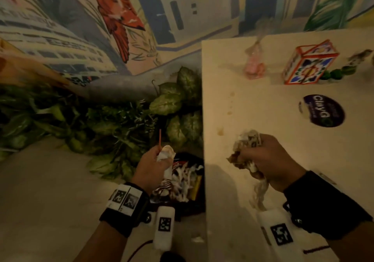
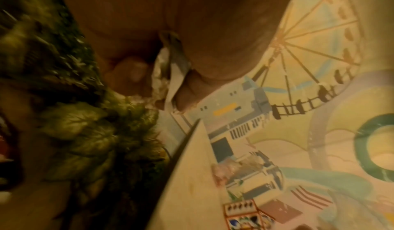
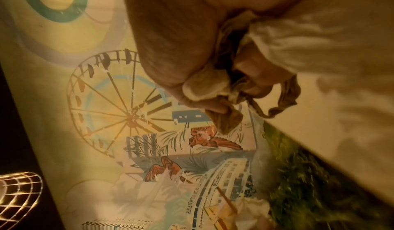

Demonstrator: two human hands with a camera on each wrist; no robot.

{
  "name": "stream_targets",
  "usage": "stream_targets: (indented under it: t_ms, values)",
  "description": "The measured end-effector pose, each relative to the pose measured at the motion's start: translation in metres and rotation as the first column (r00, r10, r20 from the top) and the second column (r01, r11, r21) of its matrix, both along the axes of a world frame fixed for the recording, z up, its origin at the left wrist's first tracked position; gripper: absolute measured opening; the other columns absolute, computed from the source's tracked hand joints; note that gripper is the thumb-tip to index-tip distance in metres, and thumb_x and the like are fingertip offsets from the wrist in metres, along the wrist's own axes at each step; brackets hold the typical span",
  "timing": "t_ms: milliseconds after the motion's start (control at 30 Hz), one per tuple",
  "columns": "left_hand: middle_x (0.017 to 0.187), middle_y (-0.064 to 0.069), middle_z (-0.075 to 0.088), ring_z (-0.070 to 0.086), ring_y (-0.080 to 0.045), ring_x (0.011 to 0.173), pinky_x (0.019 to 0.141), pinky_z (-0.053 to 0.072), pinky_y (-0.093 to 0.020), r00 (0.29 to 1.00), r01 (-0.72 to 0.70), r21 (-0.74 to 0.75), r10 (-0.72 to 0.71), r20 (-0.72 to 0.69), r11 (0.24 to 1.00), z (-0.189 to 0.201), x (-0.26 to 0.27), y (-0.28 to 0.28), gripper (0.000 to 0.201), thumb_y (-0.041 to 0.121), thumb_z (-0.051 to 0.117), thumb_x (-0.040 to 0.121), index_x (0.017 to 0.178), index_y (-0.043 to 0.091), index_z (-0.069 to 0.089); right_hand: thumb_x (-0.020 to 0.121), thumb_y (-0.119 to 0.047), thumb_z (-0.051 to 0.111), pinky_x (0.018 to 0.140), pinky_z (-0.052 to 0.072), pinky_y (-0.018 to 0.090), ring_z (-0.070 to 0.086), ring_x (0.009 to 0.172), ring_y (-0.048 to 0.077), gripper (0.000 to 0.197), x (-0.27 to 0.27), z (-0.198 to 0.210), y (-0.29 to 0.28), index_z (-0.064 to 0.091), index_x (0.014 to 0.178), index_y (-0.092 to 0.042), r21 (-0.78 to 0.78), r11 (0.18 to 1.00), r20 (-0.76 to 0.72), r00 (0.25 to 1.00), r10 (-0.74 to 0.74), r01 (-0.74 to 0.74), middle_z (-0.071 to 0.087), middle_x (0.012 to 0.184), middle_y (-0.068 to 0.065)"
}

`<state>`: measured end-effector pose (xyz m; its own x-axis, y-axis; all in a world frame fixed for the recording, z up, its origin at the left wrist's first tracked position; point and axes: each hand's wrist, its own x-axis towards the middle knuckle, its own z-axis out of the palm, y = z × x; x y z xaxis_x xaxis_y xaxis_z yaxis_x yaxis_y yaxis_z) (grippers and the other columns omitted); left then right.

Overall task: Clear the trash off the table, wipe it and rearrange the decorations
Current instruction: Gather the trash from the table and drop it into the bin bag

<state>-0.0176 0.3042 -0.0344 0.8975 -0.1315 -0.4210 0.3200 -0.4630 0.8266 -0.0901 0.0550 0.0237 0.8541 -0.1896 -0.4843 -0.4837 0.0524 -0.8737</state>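
Left hand [image 1: 150, 167] above the trash bin [image 1: 188, 205] beside the table [image 1: 263, 108], fingers clamped on a white crumpled napkin [image 1: 166, 153] and a thin red stick [image 1: 159, 138]; right hand [image 1: 271, 160] over the tabletop, fingers curled tight around a soiled paper wad [image 1: 245, 146]; farther right, a pink figurine [image 1: 254, 63], a patterned box [image 1: 309, 63], a round dark sticker [image 1: 321, 111].

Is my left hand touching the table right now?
Apart. In the head view the left hand, holding crumpled paper, hangs over the trash bin beside the table, with bin visible between them.
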Motion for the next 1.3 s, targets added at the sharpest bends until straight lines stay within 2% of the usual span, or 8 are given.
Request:
stream_targets:
  t_ms: [267,567,667,833,933,1033,1133,1300]
  values:
    - [0.091,-0.009,0.059,0.057,-0.03,0.088,0.073,0.042,-0.035,0.975,0.021,0.083,-0.002,-0.223,0.996,-0.065,0.039,0.134,0.012,0.008,0.053,0.091,0.089,0.019,0.055,0.072,0.006,0.059,0.045,0.034,0.025,0.045,0.041,0.014,0.023,0.053,-0.048,0.157,0.052,0.056,-0.008,-0.038,0.997,-0.151,0.985,-0.078,0.074,0.048,0.047,0.004]
    - [0.129,-0.019,0.056,0.056,-0.042,0.113,0.093,0.049,-0.055,0.86,0.074,0.161,0.018,-0.51,0.984,-0.188,0.047,0.145,0.053,0.024,0.062,0.082,0.133,0.015,0.048,0.071,-0.001,0.063,0.06,0.047,0.036,0.054,0.063,0.03,0.015,0.088,-0.158,0.203,0.063,0.082,0.01,0.036,0.96,-0.515,0.828,-0.221,0.278,0.057,0.071,0.017]
    - [0.133,-0.013,0.053,0.053,-0.034,0.118,0.095,0.046,-0.035,0.872,0.203,0.215,-0.077,-0.483,0.955,-0.216,0.052,0.132,0.041,0.027,0.052,0.094,0.132,0.01,0.048,0.074,-0.001,0.067,0.059,0.048,0.033,0.055,0.061,0.028,0.009,0.106,-0.207,0.206,0.064,0.082,0.002,-0.001,0.948,-0.554,0.789,-0.264,0.317,0.058,0.07,0.015]
    - [0.109,-0.012,0.056,0.054,-0.03,0.108,0.096,0.041,-0.035,0.82,0.451,0.299,-0.258,-0.511,0.841,-0.282,0.07,0.12,0.014,0.026,0.044,0.096,0.092,0.014,0.05,0.079,-0.009,0.064,0.088,0.049,0.032,0.057,0.11,0.031,0.051,0.13,-0.298,0.212,0.052,0.128,-0.003,-0.164,0.983,-0.592,0.788,-0.169,0.088,0.058,0.126,0.013]
    - [0.115,-0.006,0.053,0.052,-0.027,0.111,0.098,0.039,-0.033,0.797,0.504,0.313,-0.294,-0.528,0.805,-0.317,0.078,0.118,0.017,0.026,0.041,0.097,0.107,0.017,0.051,0.087,-0.017,0.057,0.109,0.036,0.038,0.04,0.131,0.034,0.063,0.139,-0.334,0.214,0.032,0.144,-0.007,-0.211,0.977,-0.608,0.78,-0.147,0.019,0.038,0.146,0.014]
    - [0.108,-0.005,0.06,0.059,-0.023,0.095,0.099,0.044,-0.041,0.806,0.494,0.31,-0.295,-0.513,0.812,-0.348,0.085,0.113,0.012,0.037,0.042,0.093,0.097,0.031,0.051,0.079,-0.025,0.057,0.106,0.04,0.042,0.045,0.126,0.037,0.066,0.149,-0.377,0.212,0.038,0.139,-0.006,-0.241,0.97,-0.606,0.786,-0.124,-0.033,0.044,0.14,0.018]
    - [0.129,-0.004,0.053,0.055,-0.025,0.112,0.091,0.044,-0.03,0.812,0.485,0.255,-0.323,-0.486,0.836,-0.374,0.091,0.102,0.046,0.029,0.048,0.092,0.137,0.028,0.039,0.075,-0.029,0.054,0.102,0.042,0.048,0.048,0.121,0.037,0.063,0.152,-0.439,0.202,0.04,0.135,-0.016,-0.258,0.959,-0.595,0.801,-0.061,-0.119,0.046,0.137,0.015]
    - [0.117,0.002,0.054,0.055,-0.021,0.108,0.078,0.042,-0.022,0.853,0.414,0.197,-0.303,-0.425,0.889,-0.396,0.092,0.091,0.046,0.026,0.06,0.089,0.131,0.02,0.04,0.084,-0.005,0.057,0.101,0.044,0.039,0.045,0.126,0.032,0.077,0.157,-0.426,0.205,0.019,0.147,-0.026,-0.127,0.962,-0.553,0.823,0.133,-0.241,0.041,0.143,0.006]
